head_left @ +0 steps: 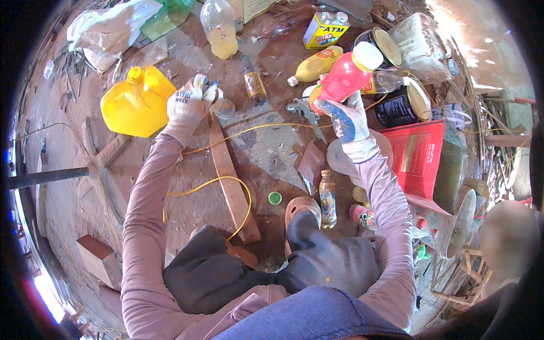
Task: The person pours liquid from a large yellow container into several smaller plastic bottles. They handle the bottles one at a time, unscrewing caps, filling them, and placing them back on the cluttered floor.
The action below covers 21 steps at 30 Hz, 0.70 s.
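Note:
My right hand [350, 127], in a white and blue work glove, is closed around a pink-red plastic bottle [343, 82] with a white cap, held up and tilted. My left hand [190, 107], gloved the same way, has its fingers curled beside a big yellow jug [139, 102]. A clear plastic container [224, 107] shows right at its fingertips; whether they grip it is hidden. Nearby on the ground lie a yellow bottle [318, 65] and a small brown-labelled bottle [253, 82]. A small bottle [328, 201] is near my shoe, with a green cap [275, 198] to its left.
A wooden plank [229, 181] and a yellow cord [249, 131] cross the dirt floor. Black tubs [399, 107], a red packet [416, 158] and several bottles crowd the right side. At the back stand a yellow can [326, 31] and a large clear bottle [219, 31]. A brick [97, 255] lies left.

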{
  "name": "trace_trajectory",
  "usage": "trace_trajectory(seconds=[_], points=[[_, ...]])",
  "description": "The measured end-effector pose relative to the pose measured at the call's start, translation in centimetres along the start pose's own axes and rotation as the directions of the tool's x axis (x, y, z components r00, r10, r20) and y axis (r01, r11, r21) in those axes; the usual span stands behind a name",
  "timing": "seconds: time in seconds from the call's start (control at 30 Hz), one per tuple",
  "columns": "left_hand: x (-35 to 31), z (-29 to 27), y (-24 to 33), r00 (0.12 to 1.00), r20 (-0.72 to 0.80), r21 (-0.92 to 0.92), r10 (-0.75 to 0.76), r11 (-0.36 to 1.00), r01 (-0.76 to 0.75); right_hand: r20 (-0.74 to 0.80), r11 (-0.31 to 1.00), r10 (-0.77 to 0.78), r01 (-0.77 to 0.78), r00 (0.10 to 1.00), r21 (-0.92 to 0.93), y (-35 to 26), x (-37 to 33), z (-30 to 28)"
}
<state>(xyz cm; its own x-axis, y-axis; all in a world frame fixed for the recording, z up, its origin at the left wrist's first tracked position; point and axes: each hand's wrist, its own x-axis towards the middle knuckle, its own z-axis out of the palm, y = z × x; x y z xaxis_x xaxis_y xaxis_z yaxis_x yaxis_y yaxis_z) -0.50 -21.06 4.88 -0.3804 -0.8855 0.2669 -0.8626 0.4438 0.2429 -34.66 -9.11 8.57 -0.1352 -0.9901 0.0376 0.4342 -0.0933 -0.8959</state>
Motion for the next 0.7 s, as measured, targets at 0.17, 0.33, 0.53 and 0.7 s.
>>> trace_trajectory(seconds=[0.17, 0.33, 0.53, 0.7], points=[[0.1, -0.5, 0.7, 0.997, 0.052, -0.015, -0.063, 0.998, 0.064, -0.021, 0.999, 0.049, -0.049, 0.999, -0.012, 0.7, -0.2, -1.0], [0.5, 0.4, 0.5, 0.998, 0.061, 0.024, -0.026, 0.999, 0.025, -0.058, 0.999, 0.035, -0.033, 0.998, 0.038, 0.7, -1.4, -0.2], [0.3, 0.4, 1.9, 0.996, 0.090, 0.000, 0.006, 1.000, -0.006, -0.144, 1.000, 0.010, -0.007, 0.990, 0.020, 0.7, -1.3, -1.2], [0.0, 0.2, 0.6, 0.999, 0.033, -0.009, 0.011, 1.000, -0.011, -0.228, 0.996, -0.064, 0.050, 0.972, -0.068, 0.2, -1.1, -1.8]])
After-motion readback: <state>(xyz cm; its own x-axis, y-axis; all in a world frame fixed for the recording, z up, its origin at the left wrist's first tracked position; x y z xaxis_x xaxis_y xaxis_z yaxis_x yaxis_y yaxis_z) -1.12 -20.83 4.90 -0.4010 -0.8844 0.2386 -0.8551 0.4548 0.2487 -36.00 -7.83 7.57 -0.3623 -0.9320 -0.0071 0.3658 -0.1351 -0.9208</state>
